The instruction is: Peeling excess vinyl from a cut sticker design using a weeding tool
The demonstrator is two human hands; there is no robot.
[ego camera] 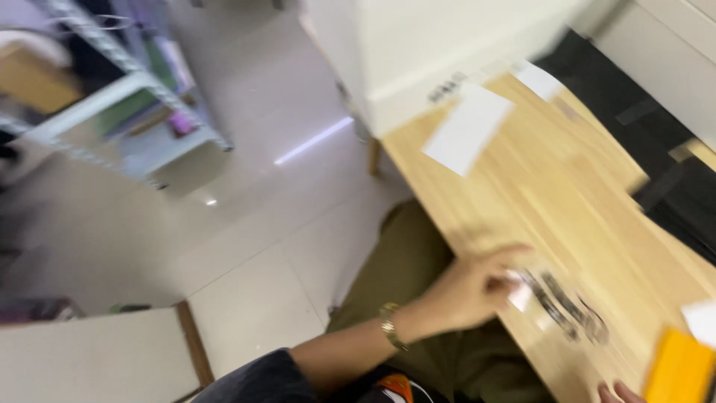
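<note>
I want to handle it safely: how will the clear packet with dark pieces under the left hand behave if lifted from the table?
The clear packet looks thin, so probably light and floppy. Its glossy film may slip on the wooden table. The left hand touches one end; blur hides the grip.

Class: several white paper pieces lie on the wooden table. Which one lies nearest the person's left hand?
The small white slip at the left hand's fingertips; the larger sheet and the others lie farther off.

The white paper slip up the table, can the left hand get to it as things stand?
Probably yes: the left hand rests at the table edge, and bare wood lies between it and the white paper slip, though it sits well off.
</note>
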